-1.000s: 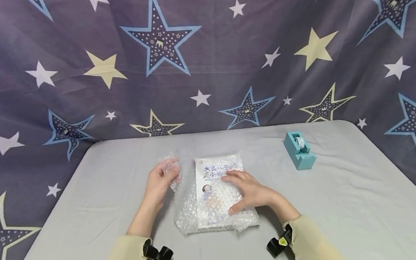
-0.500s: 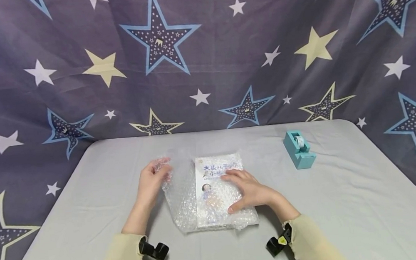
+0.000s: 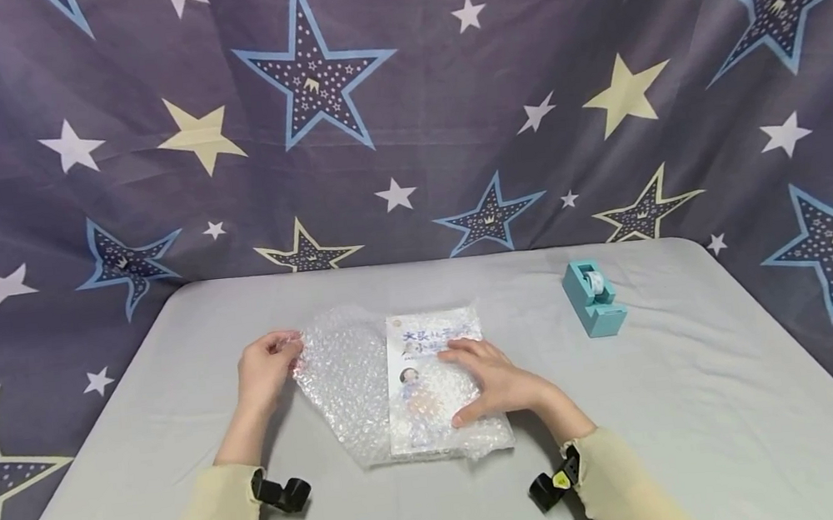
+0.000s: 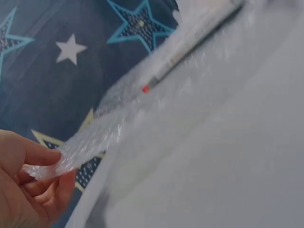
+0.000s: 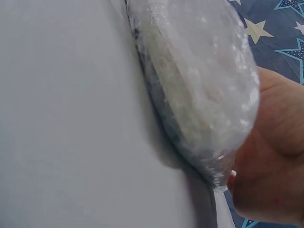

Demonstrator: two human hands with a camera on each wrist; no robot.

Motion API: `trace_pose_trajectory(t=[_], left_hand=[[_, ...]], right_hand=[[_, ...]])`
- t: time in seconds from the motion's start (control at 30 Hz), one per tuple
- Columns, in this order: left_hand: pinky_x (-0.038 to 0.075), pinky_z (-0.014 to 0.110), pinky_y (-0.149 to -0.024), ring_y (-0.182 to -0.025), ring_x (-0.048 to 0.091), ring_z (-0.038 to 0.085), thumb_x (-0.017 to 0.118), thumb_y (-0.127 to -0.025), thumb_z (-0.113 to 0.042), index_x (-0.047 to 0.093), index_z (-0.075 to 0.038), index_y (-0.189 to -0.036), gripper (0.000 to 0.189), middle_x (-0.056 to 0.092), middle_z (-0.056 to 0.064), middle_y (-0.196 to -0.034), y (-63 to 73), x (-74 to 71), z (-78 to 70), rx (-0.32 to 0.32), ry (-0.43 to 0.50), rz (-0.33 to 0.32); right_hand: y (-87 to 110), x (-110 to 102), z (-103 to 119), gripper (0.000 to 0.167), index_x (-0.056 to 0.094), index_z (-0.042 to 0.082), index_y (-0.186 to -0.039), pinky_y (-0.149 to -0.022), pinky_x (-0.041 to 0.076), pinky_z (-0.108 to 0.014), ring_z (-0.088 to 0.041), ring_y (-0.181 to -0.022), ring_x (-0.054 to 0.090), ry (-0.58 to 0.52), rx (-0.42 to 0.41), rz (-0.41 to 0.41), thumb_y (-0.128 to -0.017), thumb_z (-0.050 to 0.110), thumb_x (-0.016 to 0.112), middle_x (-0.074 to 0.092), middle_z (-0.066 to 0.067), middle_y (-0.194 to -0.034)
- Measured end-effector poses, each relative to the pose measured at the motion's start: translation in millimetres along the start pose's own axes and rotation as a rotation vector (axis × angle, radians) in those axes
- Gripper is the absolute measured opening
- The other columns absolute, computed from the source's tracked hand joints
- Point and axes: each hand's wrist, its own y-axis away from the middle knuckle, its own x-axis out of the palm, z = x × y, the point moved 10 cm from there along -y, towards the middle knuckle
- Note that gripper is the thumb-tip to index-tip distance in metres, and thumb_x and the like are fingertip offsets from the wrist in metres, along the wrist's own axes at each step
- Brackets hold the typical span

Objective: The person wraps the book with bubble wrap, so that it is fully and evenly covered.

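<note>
Clear bubble wrap [image 3: 349, 388] partly over a Chinese-titled book [image 3: 401, 416], flat at mid-table [image 3: 700, 392], spread leftward. Pinched at the loose edge between thumb and fingers of the left hand [image 3: 262, 375]. Covered on the right by the right hand [image 3: 500, 384], thumb and fingers wide apart. Farther right, a teal tape dispenser [image 3: 596, 310]; behind, star-printed fabric [image 3: 432, 108].

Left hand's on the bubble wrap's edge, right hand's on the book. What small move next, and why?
Probably lower the left hand and lay the loose bubble wrap down on the table: that hand pinches its edge out to the left, raised in the left wrist view, while the right hand, resting on the book, could steady it.
</note>
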Motion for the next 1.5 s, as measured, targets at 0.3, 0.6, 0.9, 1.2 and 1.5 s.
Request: trace_pose_trajectory(t=[0.3, 0.6, 0.9, 1.2, 1.5], left_hand=[[0.051, 0.016, -0.059, -0.061, 0.055, -0.003, 0.055, -0.088, -0.01, 0.056, 0.006, -0.115, 0.031, 0.06, 0.001, -0.089, -4.0, 3.0, 25.9, -0.09, 0.119, 0.073], [0.05, 0.016, -0.059, -0.063, 0.058, 0.0, 0.055, -0.09, -0.014, 0.042, 0.01, -0.127, 0.046, 0.061, -0.015, -0.076, -0.6, 12.6, 5.3, -0.057, 0.331, 0.186], [0.043, 0.04, -0.092, -0.118, 0.045, 0.032, 0.049, -0.094, -0.024, 0.026, -0.011, -0.143, 0.055, 0.038, 0.018, -0.138, 29.5, 57.0, -14.7, 0.15, 0.284, 0.571], [0.019, 0.061, -0.102, -0.133, 0.023, 0.036, 0.046, -0.094, -0.026, 0.025, -0.019, -0.144, 0.055, 0.02, 0.01, -0.149, 47.4, 76.8, -30.1, 0.169, 0.306, 0.623], [0.017, 0.049, -0.108, -0.137, 0.018, 0.029, 0.036, -0.098, -0.029, 0.029, -0.008, -0.142, 0.049, 0.026, 0.011, -0.148, 54.5, 86.9, -51.6, 0.185, 0.27, 0.548]], right_hand=[[0.9, 0, 2, 0.091, 0.036, 0.014, -0.138, -0.105, 0.015, -0.057, -0.036, -0.133, 0.02, 0.003, -0.006, 0.0, -0.062, 0.043, 0.079, 0.023, -0.014, -0.147], [-0.5, -2, 2, 0.092, 0.036, 0.014, -0.138, -0.106, 0.014, -0.056, -0.035, -0.133, 0.019, -0.003, 0.001, -0.002, -0.062, 0.042, 0.079, 0.024, -0.015, -0.146], [-0.6, 0, 3, 0.092, 0.036, 0.013, -0.138, -0.105, 0.014, -0.056, -0.036, -0.133, 0.02, 0.004, 0.003, -0.001, -0.062, 0.043, 0.079, 0.024, -0.015, -0.146], [-0.3, 1, 3, 0.092, 0.036, 0.012, -0.138, -0.105, 0.015, -0.056, -0.036, -0.132, 0.02, 0.004, -0.007, -0.002, -0.062, 0.043, 0.079, 0.024, -0.015, -0.146], [0.1, 0, 2, 0.091, 0.037, 0.013, -0.138, -0.105, 0.015, -0.057, -0.036, -0.133, 0.02, 0.006, -0.011, -0.002, -0.063, 0.043, 0.079, 0.023, -0.015, -0.147]])
